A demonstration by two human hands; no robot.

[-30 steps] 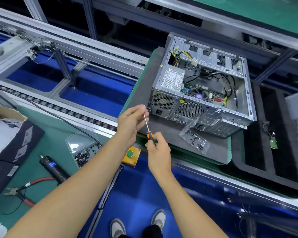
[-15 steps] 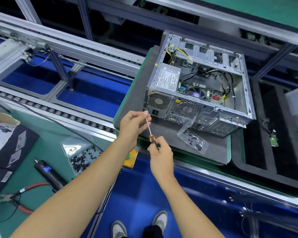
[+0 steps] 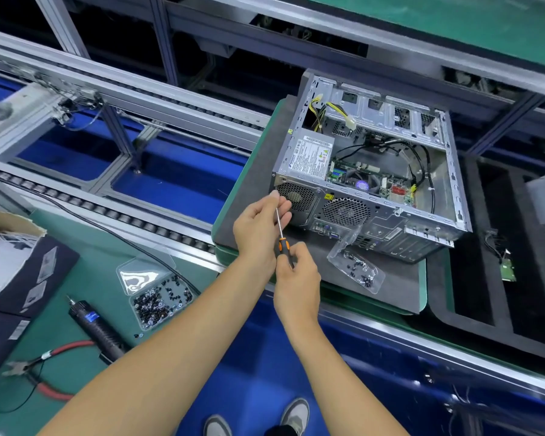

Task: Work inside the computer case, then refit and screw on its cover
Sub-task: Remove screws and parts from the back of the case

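An open grey computer case (image 3: 375, 212) lies on its side on a dark mat (image 3: 252, 190), its cover off, with the motherboard, black cables and power supply showing. My right hand (image 3: 296, 278) grips the orange-and-black handle of a small screwdriver (image 3: 280, 229). My left hand (image 3: 258, 225) pinches the thin shaft near its tip, just in front of the case's rear fan grille. A clear bag of screws (image 3: 356, 269) lies on the mat by the case's rear panel.
On the green bench at left sit a clear tray of dark screws (image 3: 158, 300), a black electric screwdriver (image 3: 98, 328), red-handled pliers (image 3: 41, 369) and a dark box (image 3: 29, 278). A roller conveyor (image 3: 107, 212) runs behind. A black foam tray (image 3: 501, 278) lies to the right.
Both hands with the screwdriver have moved up and closer to the case's rear corner. The view has shifted slightly left and nearer.
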